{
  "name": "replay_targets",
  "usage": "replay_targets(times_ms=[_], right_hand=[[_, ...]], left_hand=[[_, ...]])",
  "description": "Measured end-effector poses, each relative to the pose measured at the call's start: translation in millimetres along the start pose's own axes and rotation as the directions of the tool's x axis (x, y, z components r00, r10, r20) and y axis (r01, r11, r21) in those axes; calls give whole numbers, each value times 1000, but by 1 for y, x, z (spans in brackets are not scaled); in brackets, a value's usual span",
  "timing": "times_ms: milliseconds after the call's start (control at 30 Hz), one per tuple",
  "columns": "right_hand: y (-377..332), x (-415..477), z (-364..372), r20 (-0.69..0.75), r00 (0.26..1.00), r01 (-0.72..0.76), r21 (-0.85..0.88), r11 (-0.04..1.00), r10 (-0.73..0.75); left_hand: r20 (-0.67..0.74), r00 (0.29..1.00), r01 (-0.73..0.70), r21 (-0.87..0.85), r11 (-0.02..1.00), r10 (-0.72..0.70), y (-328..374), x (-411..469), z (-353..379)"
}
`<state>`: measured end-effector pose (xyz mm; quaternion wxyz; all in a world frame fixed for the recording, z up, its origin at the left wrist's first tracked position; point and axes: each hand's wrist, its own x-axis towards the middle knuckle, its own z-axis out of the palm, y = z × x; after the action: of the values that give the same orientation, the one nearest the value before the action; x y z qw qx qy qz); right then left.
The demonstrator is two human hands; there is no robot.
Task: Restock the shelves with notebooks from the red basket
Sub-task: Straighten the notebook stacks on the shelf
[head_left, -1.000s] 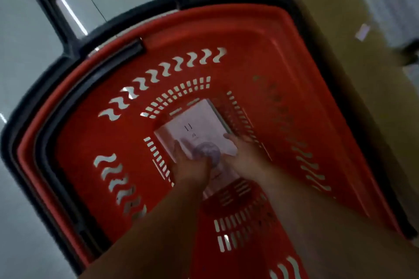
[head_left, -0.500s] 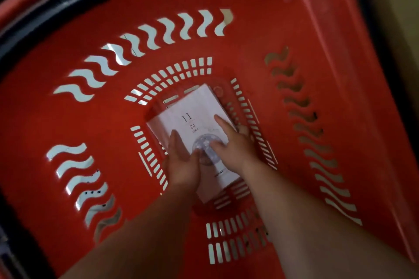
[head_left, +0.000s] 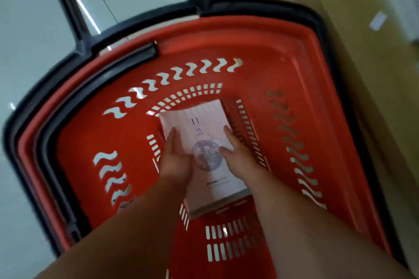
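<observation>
Inside the basket (head_left: 272,63), the left hand (head_left: 175,161) and right hand (head_left: 238,154) hold opposite edges of a notebook (head_left: 204,133), possibly a stack.

The pale pink cover of the notebook (head_left: 205,156) bears a large "11" towards its far edge, with "24" printed just below. A tiny line under the "24" is too small to read. Nearer, left of centre, a short dark word is blurred beyond reading. Any print on the white slip (head_left: 378,21) at far right cannot be made out.
</observation>
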<state>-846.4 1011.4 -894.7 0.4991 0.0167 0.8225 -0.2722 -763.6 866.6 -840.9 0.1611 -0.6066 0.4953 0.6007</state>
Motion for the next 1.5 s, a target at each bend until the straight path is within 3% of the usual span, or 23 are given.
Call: replay_targets(times_ms=[133,267,400,500,633,800,967,1167,1367,1500], right_hand=[[-28,-63,-19,-32,997,-63,91,994,66],[-74,-160,-51,-99,989,-81,256,963,109],[-135,-275,-86,-144,983,-57,340,939,112],[-190,-372,-111,-192,972,-30,460,887,133],[-245,-480,-124,-295,943,35,552,833,155],[-291,-583,-152,-387,908,125,616,778,161],[-296,-643,-184,-412,903,254,743,619,124],[-289,-679,-205,-554,832,484,719,498,-8],[-318,-676,-224,-728,685,636,615,466,26],[-356,-643,-249,-803,577,707,582,401,150]], left_hand=[[35,998,59,21,998,-59,41,-59,-16],[134,991,16,66,998,-25,95,-144,-45],[282,957,-126,176,976,72,156,-239,-96],[430,894,-246,231,941,127,197,-316,-139],[526,812,-447,283,849,252,248,-397,-179],[629,742,-505,300,809,231,318,-489,-205],[664,680,-563,199,802,312,353,-556,-204],[673,591,-619,26,785,445,355,-606,-189],[758,462,-678,-32,734,460,406,-604,-172],[827,385,-707,-21,707,410,470,-588,-147]])
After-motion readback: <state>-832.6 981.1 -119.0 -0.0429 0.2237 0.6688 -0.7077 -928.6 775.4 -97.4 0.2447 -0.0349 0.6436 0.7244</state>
